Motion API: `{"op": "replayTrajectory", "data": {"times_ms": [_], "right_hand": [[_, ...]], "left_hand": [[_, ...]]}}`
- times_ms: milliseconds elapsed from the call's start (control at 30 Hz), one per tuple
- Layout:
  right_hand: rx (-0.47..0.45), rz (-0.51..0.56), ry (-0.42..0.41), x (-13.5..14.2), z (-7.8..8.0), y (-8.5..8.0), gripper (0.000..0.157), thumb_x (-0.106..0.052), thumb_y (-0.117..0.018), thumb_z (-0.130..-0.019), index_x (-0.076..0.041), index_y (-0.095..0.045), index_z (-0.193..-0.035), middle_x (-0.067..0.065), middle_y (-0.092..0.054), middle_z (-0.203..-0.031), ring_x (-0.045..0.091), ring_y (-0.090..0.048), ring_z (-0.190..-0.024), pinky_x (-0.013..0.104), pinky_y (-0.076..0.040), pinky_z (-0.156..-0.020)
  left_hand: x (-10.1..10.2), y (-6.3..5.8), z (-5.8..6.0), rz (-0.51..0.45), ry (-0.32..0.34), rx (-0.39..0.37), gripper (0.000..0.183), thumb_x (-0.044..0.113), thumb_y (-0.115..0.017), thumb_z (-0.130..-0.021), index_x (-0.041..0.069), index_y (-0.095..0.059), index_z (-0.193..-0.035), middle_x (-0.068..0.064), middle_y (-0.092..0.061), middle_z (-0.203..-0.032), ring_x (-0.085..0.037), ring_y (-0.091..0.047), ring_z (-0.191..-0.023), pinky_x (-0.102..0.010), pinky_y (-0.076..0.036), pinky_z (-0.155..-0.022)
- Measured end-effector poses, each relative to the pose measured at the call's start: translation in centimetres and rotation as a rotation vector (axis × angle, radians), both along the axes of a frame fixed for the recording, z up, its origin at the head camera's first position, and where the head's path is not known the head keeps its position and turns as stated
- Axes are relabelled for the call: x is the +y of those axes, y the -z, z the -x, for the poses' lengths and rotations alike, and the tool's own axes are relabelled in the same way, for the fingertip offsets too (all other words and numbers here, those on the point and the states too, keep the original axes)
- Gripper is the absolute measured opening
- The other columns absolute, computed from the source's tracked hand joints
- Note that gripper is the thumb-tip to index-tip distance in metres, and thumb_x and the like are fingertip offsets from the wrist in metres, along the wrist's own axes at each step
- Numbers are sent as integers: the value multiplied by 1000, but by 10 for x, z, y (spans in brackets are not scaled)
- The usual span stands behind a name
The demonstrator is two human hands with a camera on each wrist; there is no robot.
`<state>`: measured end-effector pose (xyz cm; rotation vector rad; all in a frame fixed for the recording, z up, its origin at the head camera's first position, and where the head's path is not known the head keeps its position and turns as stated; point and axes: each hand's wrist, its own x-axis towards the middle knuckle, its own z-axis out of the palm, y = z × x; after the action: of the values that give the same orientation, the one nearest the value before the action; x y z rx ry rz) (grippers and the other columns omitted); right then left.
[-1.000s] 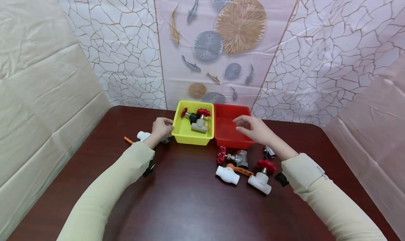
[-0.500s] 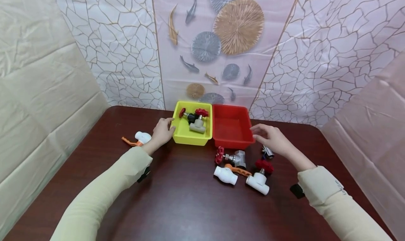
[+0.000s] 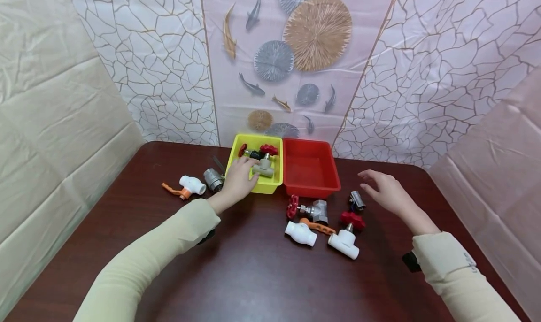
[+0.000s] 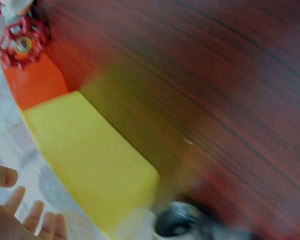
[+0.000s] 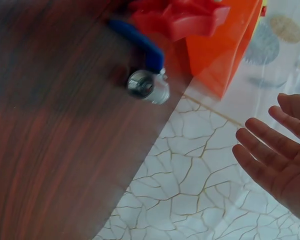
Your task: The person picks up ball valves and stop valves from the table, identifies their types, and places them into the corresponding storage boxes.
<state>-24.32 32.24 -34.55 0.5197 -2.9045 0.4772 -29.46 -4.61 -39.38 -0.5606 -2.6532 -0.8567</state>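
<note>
My left hand [image 3: 238,179] is over the near left rim of the yellow bin [image 3: 258,187], fingers loosely extended and holding nothing. Inside that bin lie a grey tee-shaped valve with a red handwheel [image 3: 264,170] and a black valve with a red handwheel [image 3: 255,154]. A metal valve [image 3: 213,178] lies just left of the bin, partly behind the hand. My right hand [image 3: 389,193] hovers empty to the right of the red bin [image 3: 310,189]. Nearest to it is a small metal ball valve [image 3: 357,200]; its blue lever [image 5: 140,45] shows in the right wrist view.
In front of the red bin lie a metal gate valve [image 3: 317,211], a white ball valve with an orange lever [image 3: 301,233] and a white stop valve [image 3: 344,244]. Another white ball valve [image 3: 192,185] is at the left. A patterned cloth wall [image 3: 169,78] closes off the table's back.
My left hand has moved right, from the yellow bin's left side to over its near left rim, uncovering the metal valve. The right hand has drawn away rightward from the red bin.
</note>
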Motion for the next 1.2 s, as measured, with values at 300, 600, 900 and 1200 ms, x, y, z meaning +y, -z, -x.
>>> {"op": "replayTrajectory", "data": {"times_ms": [300, 600, 900, 1200], "right_hand": [[10, -17, 28, 15, -3, 3, 27, -8, -57, -92, 5, -58, -115, 27, -63, -110, 43, -60, -100, 57, -46, -84], [-4, -11, 78, 24, -5, 11, 28, -10, -56, -92, 6, -58, -115, 29, -64, -107, 45, -60, -98, 58, -46, -82], [-28, -4, 107, 27, -6, 17, 28, -10, -56, -92, 6, -57, -115, 28, -64, -106, 42, -60, -92, 56, -47, -78], [-19, 11, 92, 21, -7, 21, 26, -10, -56, -92, 6, -58, -113, 27, -64, -105, 41, -61, -92, 55, -48, -77]], "left_hand": [[43, 0, -11, 56, 185, 9, 14, 13, -61, -90, 9, -70, -100, -5, -67, -98, -19, -62, -92, -34, -53, -79], [65, 4, -20, 129, 293, 48, 15, 16, -60, -92, 11, -70, -102, -2, -67, -95, -15, -61, -88, -29, -52, -79], [85, 8, -29, 242, 440, 39, 17, 18, -59, -92, 15, -69, -105, 0, -65, -104, -16, -57, -94, -26, -49, -81], [104, 15, -31, 624, 479, 72, 28, 18, -58, -91, 19, -64, -119, 2, -65, -110, -17, -57, -101, -29, -48, -84]]}}
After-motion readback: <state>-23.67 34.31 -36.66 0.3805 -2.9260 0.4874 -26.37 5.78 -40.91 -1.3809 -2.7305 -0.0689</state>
